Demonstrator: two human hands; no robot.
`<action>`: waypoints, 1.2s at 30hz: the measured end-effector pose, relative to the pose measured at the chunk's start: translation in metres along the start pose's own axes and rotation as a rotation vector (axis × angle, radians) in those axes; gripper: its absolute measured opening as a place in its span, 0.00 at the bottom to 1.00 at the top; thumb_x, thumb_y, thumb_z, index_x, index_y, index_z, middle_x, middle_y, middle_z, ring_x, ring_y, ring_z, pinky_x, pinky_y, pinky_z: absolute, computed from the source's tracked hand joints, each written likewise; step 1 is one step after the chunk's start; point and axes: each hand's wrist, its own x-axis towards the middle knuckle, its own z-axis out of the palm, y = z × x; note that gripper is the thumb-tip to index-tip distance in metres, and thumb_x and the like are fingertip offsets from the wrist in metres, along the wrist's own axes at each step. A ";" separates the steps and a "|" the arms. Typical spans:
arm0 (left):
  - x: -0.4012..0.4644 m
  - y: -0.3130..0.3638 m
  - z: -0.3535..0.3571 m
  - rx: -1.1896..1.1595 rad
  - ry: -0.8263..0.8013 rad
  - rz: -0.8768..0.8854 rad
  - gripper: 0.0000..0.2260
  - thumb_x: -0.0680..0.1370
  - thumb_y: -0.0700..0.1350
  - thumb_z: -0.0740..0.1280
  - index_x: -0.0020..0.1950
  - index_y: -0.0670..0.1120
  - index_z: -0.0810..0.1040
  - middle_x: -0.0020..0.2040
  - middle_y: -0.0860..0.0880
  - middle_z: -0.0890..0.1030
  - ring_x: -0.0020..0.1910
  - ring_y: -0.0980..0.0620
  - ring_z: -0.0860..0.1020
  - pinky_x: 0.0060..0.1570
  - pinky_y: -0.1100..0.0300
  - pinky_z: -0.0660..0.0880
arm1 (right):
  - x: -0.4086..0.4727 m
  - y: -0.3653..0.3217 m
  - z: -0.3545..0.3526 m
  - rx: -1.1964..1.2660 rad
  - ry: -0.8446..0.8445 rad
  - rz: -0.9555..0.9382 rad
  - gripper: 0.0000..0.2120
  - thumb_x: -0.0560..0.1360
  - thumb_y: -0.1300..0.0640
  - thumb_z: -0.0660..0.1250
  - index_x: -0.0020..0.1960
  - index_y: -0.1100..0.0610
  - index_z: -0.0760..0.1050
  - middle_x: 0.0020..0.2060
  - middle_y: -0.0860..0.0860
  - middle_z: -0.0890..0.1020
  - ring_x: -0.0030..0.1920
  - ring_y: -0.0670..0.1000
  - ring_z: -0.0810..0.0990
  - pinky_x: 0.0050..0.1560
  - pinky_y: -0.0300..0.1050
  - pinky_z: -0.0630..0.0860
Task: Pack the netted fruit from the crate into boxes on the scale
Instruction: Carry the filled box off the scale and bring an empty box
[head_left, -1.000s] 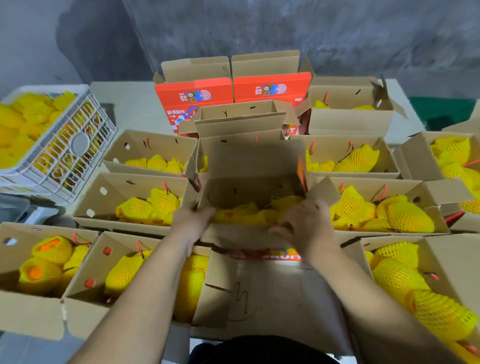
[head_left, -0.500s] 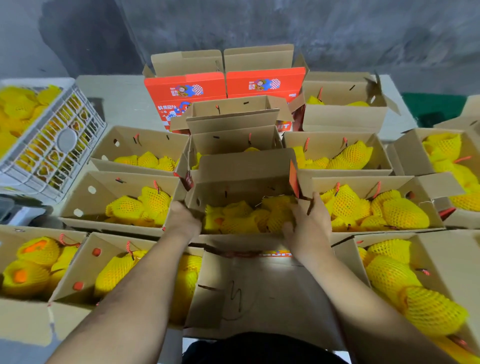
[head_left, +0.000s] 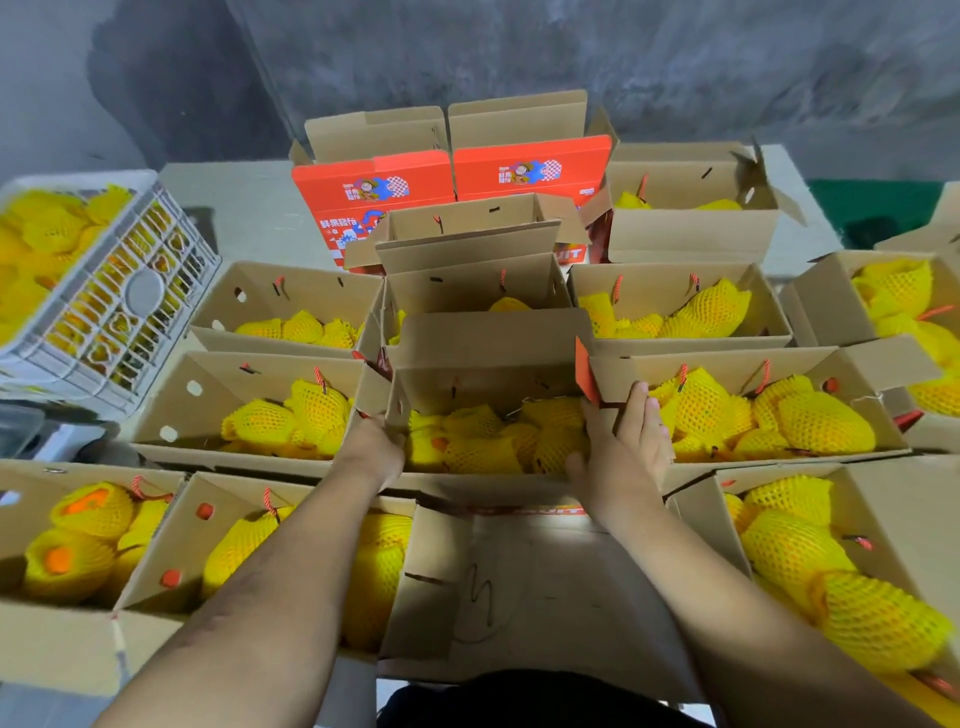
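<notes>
At far left I see the white crate (head_left: 119, 317) of netted fruit (head_left: 47, 239). My left hand (head_left: 375, 453) grips the left end of the centre box (head_left: 493, 364); my right hand (head_left: 623, 447) clasps its right end, fingers up the flap. Fruit-filled boxes (head_left: 753, 415) crowd the counter (head_left: 244, 208).

mottled grey wall (head_left: 519, 57), green mat (head_left: 878, 200)

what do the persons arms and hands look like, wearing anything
Both forearms are bare as far as the frame shows: no sleeves, gloves, watch or rings on the left hand or the right hand. The nails look short and unpainted. A dark garment shows at the bottom edge, at the body.
</notes>
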 end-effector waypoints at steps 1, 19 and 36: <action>-0.001 -0.001 -0.001 -0.049 0.009 0.013 0.11 0.83 0.39 0.62 0.59 0.43 0.82 0.49 0.39 0.83 0.53 0.34 0.81 0.49 0.53 0.75 | -0.001 0.001 0.000 0.018 0.001 0.000 0.38 0.78 0.47 0.66 0.83 0.41 0.53 0.81 0.59 0.31 0.82 0.61 0.34 0.81 0.57 0.42; -0.091 0.018 -0.100 -0.504 0.404 0.257 0.10 0.84 0.43 0.66 0.61 0.52 0.86 0.42 0.59 0.86 0.43 0.59 0.79 0.46 0.59 0.73 | -0.016 -0.036 -0.093 0.419 0.347 -0.166 0.46 0.74 0.61 0.70 0.85 0.54 0.48 0.78 0.71 0.33 0.80 0.70 0.35 0.81 0.64 0.45; -0.113 0.017 -0.118 -0.356 0.408 0.311 0.13 0.85 0.48 0.66 0.65 0.63 0.83 0.48 0.44 0.85 0.53 0.33 0.82 0.54 0.42 0.80 | -0.035 -0.033 -0.075 1.453 -0.491 0.524 0.15 0.84 0.62 0.64 0.70 0.59 0.75 0.61 0.62 0.82 0.58 0.63 0.81 0.54 0.55 0.79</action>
